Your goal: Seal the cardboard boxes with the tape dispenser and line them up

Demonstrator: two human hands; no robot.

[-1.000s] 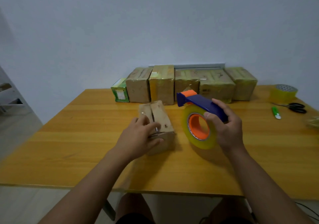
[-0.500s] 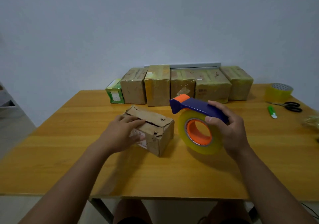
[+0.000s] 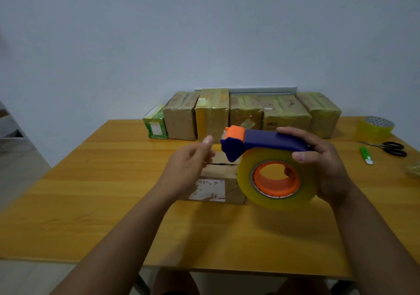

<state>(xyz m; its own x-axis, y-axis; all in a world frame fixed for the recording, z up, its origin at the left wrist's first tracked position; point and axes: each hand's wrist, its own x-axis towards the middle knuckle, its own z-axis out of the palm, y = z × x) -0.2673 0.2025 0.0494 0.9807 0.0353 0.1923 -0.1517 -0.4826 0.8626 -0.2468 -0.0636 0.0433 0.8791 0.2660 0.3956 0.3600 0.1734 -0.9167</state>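
Right hand [image 3: 327,167] grips tape dispenser [image 3: 270,158] above wooden table [image 3: 91,203] (grey wall [image 3: 159,33] behind).

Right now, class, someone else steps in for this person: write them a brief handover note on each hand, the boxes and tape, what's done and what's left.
Right hand grips the tape dispenser, raised over the unsealed box.
Left hand is off the box, fingers reaching toward the dispenser's orange front end; whether it pinches tape is unclear.
Done: six taped boxes lined up along the table's far edge.
Left: tape the open seam, then add this box to the row.
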